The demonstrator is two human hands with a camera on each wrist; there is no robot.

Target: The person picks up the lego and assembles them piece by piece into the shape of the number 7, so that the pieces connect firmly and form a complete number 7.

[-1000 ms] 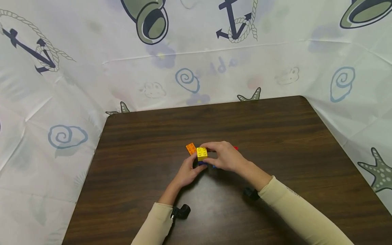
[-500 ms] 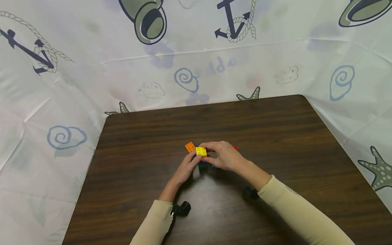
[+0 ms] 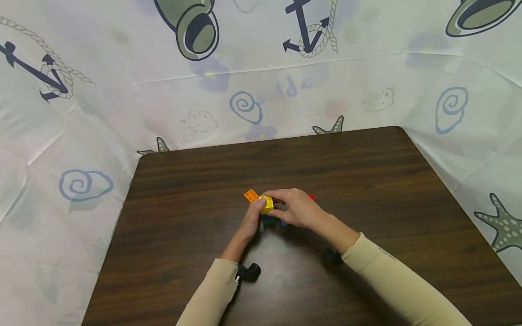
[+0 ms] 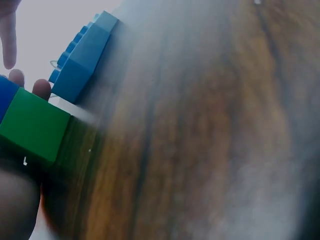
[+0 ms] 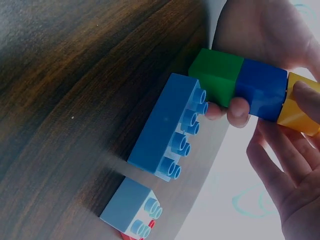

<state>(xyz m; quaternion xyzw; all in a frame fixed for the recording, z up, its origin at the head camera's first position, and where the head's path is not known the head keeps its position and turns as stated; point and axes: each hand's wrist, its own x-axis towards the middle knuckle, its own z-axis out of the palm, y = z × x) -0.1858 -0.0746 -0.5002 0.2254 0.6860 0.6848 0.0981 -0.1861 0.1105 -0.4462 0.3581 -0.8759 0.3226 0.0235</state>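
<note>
A small tower stands on the table: a green brick [image 5: 215,72] at the bottom, a dark blue brick [image 5: 262,90] above it and a yellow brick [image 3: 267,206] on top. In the right wrist view a thin dark seam runs between yellow and dark blue. My right hand [image 3: 297,207] pinches the yellow brick from the right. From the left, my left hand [image 3: 249,220] curls round the tower, its thumb up at the yellow brick in the head view. Its fingertips [image 5: 239,111] show against the dark blue brick in the right wrist view.
An orange brick [image 3: 250,195] lies just beyond my left hand. Right of the tower are a long blue brick [image 5: 162,125], a pale blue brick [image 5: 125,200] and, partly hidden, a red brick [image 3: 311,197]. A patterned cloth [image 3: 285,99] hangs behind the dark wooden table [image 3: 183,235].
My left thumb has risen from low beside the tower to the yellow brick, and the left forearm has shifted right. My right hand keeps its pinch on the yellow brick.
</note>
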